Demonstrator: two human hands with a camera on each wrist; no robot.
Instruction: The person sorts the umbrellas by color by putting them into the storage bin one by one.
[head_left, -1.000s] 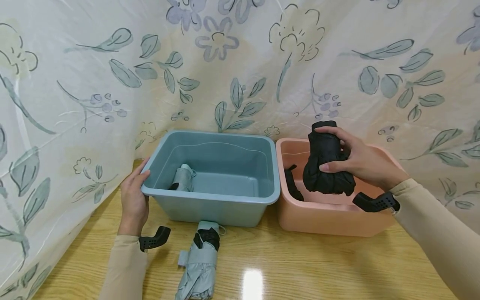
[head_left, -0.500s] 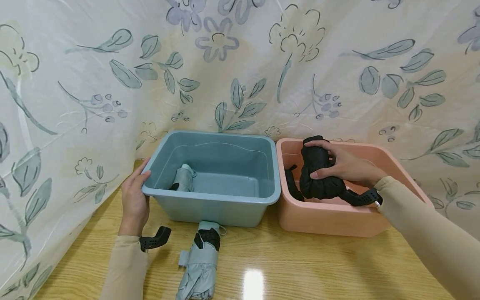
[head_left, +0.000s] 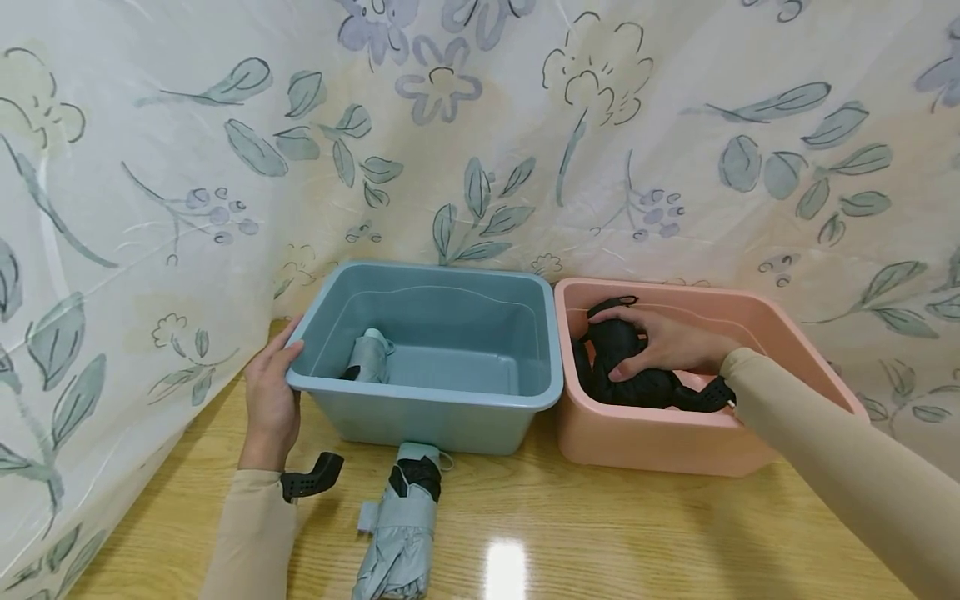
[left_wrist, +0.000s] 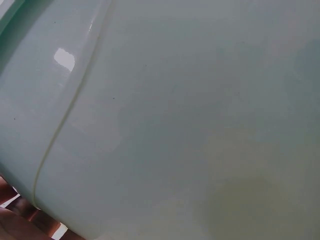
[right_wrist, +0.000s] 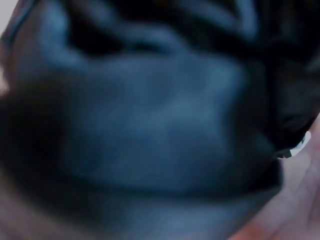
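Observation:
My right hand (head_left: 675, 346) is down inside the pink bin (head_left: 660, 442), gripping a bundled black folding umbrella (head_left: 647, 390). Blurred black fabric of that umbrella (right_wrist: 155, 120) fills most of the right wrist view. Another dark item (head_left: 582, 367) lies against the bin's left wall, partly covered. With thumb over the rim and fingers outside, my left hand (head_left: 272, 400) holds the left end of the blue bin (head_left: 420, 421). Its pale wall (left_wrist: 160, 120) takes up the left wrist view, fingers (left_wrist: 20, 225) showing at the lower left corner. Inside the blue bin lies a light blue folded umbrella (head_left: 369, 358).
On the wooden table (head_left: 570, 533), in front of the blue bin, lies a second light blue folded umbrella (head_left: 397, 533) with a wrist loop. The two bins stand side by side. A floral sheet (head_left: 480, 125) hangs behind them and along the left.
My right hand has lowered the black umbrella from above the pink bin into it, moving slightly left. The left hand has stayed on the blue bin's rim.

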